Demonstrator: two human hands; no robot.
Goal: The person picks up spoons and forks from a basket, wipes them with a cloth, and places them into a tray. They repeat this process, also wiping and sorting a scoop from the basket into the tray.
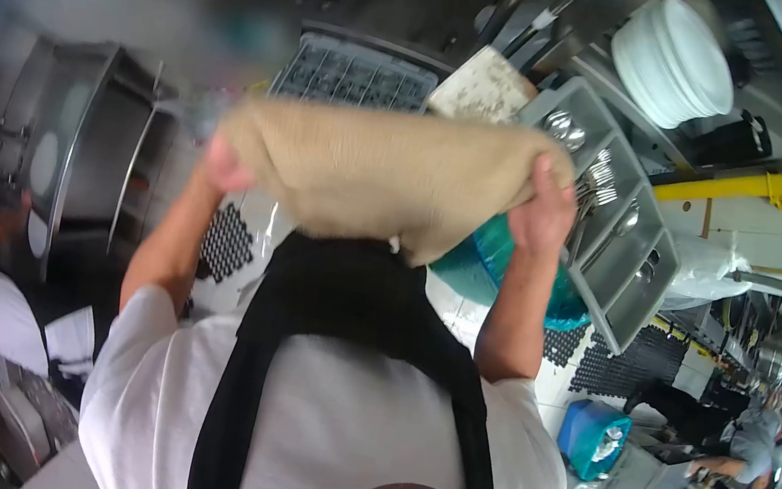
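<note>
Both hands [538, 211] gripping cloth [376, 177], cutlery tray [617, 218] behind, seemingly

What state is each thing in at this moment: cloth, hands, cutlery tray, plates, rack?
Tan cloth: held up, stretched between both hands.
Left hand: gripping the cloth's edge.
Right hand: gripping the cloth's other edge.
Cutlery tray: compartments holding utensils.
White plates: stacked.
Dish rack: contents unclear.

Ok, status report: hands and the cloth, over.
Left hand and right hand both gripping the tan cloth, held up and stretched between them. Cutlery tray close behind. Nothing blocking.
</note>
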